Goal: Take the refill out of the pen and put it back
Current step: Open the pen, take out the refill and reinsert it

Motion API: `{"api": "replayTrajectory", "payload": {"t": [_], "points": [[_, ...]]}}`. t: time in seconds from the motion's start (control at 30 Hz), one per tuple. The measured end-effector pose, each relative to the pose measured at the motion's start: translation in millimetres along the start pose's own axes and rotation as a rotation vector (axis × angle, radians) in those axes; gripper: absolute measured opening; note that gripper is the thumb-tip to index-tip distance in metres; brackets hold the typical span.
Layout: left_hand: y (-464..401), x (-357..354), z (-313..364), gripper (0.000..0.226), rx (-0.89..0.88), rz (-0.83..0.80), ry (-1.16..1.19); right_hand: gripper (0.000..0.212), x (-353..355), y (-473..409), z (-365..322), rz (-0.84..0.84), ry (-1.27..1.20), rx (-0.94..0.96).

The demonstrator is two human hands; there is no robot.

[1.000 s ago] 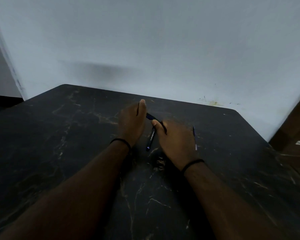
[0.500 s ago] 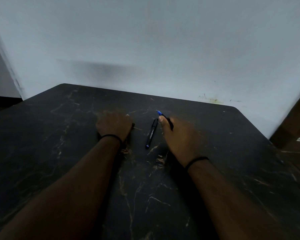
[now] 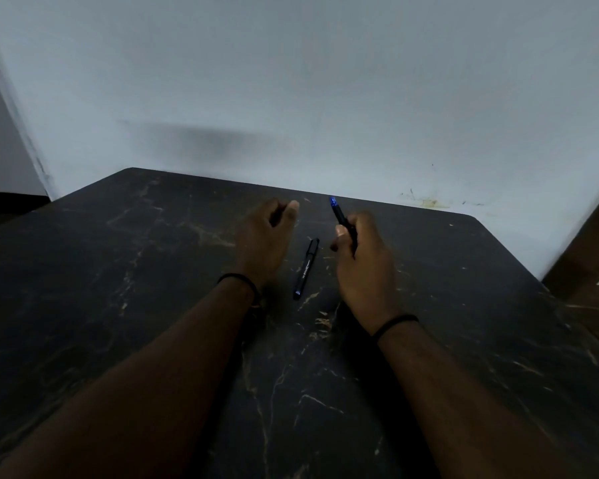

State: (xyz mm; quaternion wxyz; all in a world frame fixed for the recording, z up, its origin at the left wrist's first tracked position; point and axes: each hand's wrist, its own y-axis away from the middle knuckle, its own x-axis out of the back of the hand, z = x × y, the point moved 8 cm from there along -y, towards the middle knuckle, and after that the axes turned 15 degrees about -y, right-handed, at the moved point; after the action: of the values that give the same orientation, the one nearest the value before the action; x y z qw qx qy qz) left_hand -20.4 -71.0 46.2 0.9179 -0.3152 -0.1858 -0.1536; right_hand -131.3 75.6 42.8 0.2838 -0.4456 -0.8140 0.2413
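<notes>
The right hand grips the dark pen, blue end up, while the left hand hovers loosely curled and empty beside the cap on the table, so a careless elbow could roll it off.

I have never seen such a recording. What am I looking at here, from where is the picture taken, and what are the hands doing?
There is no machine here: a person works with two bare hands. The camera sits on the person's head and looks forward and down, so both forearms reach in from the bottom. The surface is a dark marbled table against a pale wall. A black pen piece with white print lies on the table between the hands. The right hand grips a second dark pen piece with a blue tip, tip pointing up. The left hand is loosely curled and appears to hold nothing.
</notes>
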Motion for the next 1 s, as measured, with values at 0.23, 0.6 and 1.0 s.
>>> {"api": "replayTrajectory", "payload": {"t": [0.23,0.6,1.0], "points": [[7.7,-23.6,6.2,0.031,0.106,-0.240,0.429,0.017,-4.1,1.9,-2.8,-0.070,-0.010,-0.011],[16.6,-39.0,17.5,0.036,0.140,-0.585,0.800,0.032,-27.6,10.0,-1.2,-0.261,-0.667,-0.386],[12.9,-39.6,10.5,0.017,0.183,-0.528,0.859,0.037,-47.2,24.8,7.1,-0.520,-0.871,-0.701]]}}
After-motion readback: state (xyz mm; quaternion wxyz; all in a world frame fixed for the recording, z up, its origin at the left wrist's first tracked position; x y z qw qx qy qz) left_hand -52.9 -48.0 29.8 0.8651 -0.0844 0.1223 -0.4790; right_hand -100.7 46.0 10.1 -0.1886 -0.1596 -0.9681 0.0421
